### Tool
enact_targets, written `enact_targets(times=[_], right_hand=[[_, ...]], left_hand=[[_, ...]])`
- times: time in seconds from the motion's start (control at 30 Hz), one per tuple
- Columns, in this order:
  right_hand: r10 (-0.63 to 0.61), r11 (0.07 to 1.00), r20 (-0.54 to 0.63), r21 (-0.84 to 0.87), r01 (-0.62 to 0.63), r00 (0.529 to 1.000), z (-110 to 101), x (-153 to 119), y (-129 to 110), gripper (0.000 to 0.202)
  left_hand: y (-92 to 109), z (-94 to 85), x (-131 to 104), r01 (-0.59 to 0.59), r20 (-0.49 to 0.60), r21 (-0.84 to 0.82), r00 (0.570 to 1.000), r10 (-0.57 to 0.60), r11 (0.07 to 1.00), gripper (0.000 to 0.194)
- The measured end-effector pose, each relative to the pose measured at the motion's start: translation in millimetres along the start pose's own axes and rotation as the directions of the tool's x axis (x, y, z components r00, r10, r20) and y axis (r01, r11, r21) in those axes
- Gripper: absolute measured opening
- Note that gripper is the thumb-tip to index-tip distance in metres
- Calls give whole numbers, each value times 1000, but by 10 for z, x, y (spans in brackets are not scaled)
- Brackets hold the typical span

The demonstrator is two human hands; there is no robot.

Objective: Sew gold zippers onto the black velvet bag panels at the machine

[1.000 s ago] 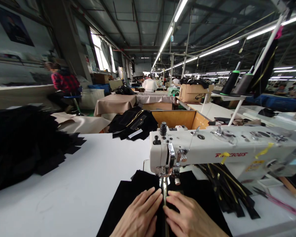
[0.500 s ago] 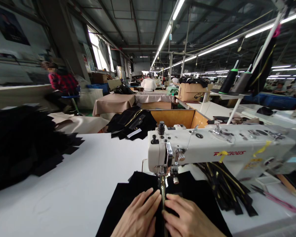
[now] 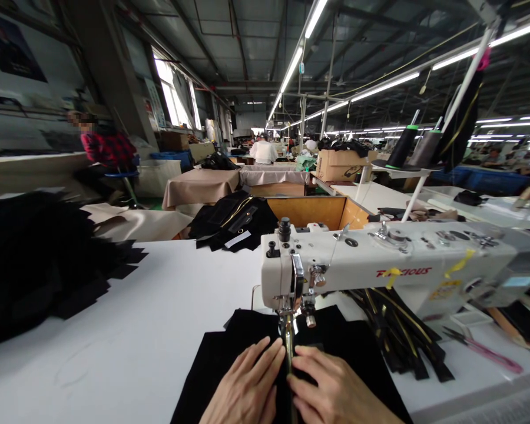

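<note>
A black fabric panel point(image 3: 221, 359) lies under the head of a white sewing machine point(image 3: 357, 253). Down its middle runs a zipper point(image 3: 290, 347) with gold-coloured teeth, its far end beneath the presser foot point(image 3: 287, 318). My left hand point(image 3: 249, 380) rests flat on the panel just left of the zipper, fingers stretched forward and holding nothing. On the other side, my right hand point(image 3: 329, 383) presses on the zipper's right edge, fingers slightly bent and apart. The fingertips of both hands are close to the presser foot.
Stacked black pieces point(image 3: 39, 265) cover the table's left side. More zippers point(image 3: 401, 335) lie under the machine arm, beside pink-handled snips point(image 3: 486, 350). Behind stands a wooden bin point(image 3: 309, 211) near finished-looking black panels point(image 3: 234, 221). A person in a checked shirt point(image 3: 110, 147) sits far left.
The view has shifted slightly, so the machine and table appear a little further left. Both hands keep their places on the panel beside the zipper.
</note>
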State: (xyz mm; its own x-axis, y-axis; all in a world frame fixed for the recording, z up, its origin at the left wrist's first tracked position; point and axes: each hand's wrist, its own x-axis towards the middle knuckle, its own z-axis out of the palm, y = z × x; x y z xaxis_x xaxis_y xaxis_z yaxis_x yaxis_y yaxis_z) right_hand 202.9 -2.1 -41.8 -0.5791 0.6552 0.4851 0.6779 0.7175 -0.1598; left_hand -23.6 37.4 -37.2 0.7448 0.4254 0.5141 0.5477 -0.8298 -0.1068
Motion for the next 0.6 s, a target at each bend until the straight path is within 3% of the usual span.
enact_targets(times=[0.6], right_hand=[[-20, 1000, -47, -2, 20, 999, -14, 23, -10, 12]], left_hand=[[15, -43, 32, -6, 9, 2, 1000, 6, 1000, 55]])
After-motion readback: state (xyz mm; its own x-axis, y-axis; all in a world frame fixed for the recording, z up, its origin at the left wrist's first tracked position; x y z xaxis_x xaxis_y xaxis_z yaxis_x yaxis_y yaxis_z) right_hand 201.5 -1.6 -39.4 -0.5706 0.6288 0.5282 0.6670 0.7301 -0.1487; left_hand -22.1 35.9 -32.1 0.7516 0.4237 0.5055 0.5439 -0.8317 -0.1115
